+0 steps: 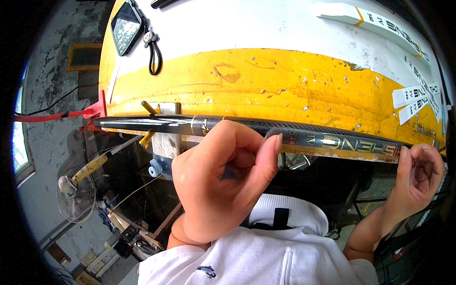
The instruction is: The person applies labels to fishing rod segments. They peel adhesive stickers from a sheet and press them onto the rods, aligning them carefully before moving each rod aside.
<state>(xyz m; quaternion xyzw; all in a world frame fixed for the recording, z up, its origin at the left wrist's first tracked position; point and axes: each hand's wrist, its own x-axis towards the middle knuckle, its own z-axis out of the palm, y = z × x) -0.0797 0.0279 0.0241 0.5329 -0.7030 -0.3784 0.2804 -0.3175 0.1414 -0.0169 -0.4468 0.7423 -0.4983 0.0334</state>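
A long, slim black rod with a carbon weave lies along the near edge of the yellow and white table. Just in front of it, a clear decal strip with metallic lettering is stretched lengthwise. My left hand pinches the strip's left end between thumb and forefinger, close to the rod. Its other fingers are curled in. At the far right, my right hand pinches the opposite end, fingers bent. Whether the strip touches the rod, I cannot tell.
Several white printed strips lie at the table's right, some bundled. A phone with a black strap rests far left. Yellow pegs and a red metal piece stand by the rod's left part. A fan is lower left.
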